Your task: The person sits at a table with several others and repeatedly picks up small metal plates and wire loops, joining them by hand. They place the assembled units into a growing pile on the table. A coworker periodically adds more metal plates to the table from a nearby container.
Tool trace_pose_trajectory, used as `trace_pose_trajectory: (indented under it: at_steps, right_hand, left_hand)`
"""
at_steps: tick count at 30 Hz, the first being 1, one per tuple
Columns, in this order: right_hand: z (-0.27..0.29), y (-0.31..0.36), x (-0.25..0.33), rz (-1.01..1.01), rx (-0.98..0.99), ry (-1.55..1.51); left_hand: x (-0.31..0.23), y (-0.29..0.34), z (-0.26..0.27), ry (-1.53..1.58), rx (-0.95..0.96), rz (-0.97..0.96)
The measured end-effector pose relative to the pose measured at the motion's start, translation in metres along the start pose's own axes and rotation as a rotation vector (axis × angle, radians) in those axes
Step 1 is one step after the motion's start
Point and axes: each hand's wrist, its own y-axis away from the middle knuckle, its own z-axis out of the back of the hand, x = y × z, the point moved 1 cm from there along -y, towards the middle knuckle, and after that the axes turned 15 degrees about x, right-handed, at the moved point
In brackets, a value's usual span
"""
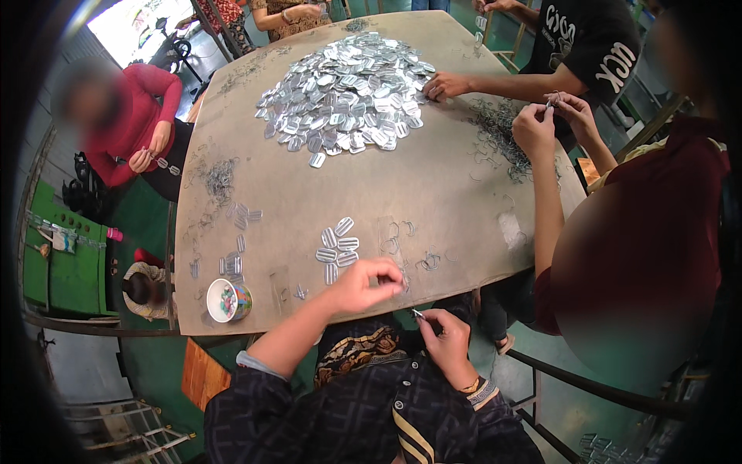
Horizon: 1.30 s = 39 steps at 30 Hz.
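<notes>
My left hand [363,287] is over the near edge of the table, thumb and fingertips closed together. Whatever lies between them, if anything, is too small to make out. Lower down, just off the table edge, my right hand [447,340] pinches a small metal piece [418,314]; its exact kind is unclear. Beyond my left hand lies a small group of silver slotted metal plates [338,243], flat on the table. To the right of that hand are loose bent wire hooks [430,259].
A large pile of silver plates [348,97] covers the far middle of the table [456,201]. Tangled wire hooks [502,131] lie at right, more wire [220,179] at left. A paper cup [229,301] stands near the left corner. Co-workers surround the table; one hand [447,85] touches the pile.
</notes>
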Motion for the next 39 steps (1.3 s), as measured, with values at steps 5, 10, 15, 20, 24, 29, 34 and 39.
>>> trace_pose_trajectory:
  at_steps: [5, 10, 15, 20, 24, 29, 34, 39]
  right_hand:
    - [-0.002, -0.006, 0.006, 0.033, 0.031, -0.001]
    - [-0.006, -0.008, 0.009, 0.03, 0.031, -0.011]
    - [-0.005, -0.01, 0.009, 0.03, 0.014, 0.003]
    - [-0.008, -0.011, 0.01, 0.055, 0.03, 0.007]
    - [-0.011, -0.009, 0.008, 0.039, 0.059, 0.0]
    - [0.005, -0.014, -0.007, 0.246, 0.077, -0.058]
    - [-0.01, -0.06, -0.007, 0.198, 0.071, 0.138]
    - [-0.07, -0.118, -0.014, 0.399, 0.304, 0.298]
  left_hand:
    - [-0.01, 0.025, -0.037, 0.142, 0.09, -0.103]
    - [-0.001, 0.029, -0.044, 0.05, -0.016, -0.08]
    - [0.0, 0.028, -0.049, 0.002, -0.078, -0.127]
    - [0.0, 0.029, -0.05, -0.036, -0.117, -0.149]
    - [0.002, 0.032, -0.053, -0.072, -0.103, -0.157]
    - [-0.006, 0.039, -0.06, -0.176, -0.13, -0.212]
    - [-0.018, 0.047, -0.064, -0.272, -0.095, -0.226]
    - [-0.02, 0.053, -0.069, -0.313, -0.102, -0.258]
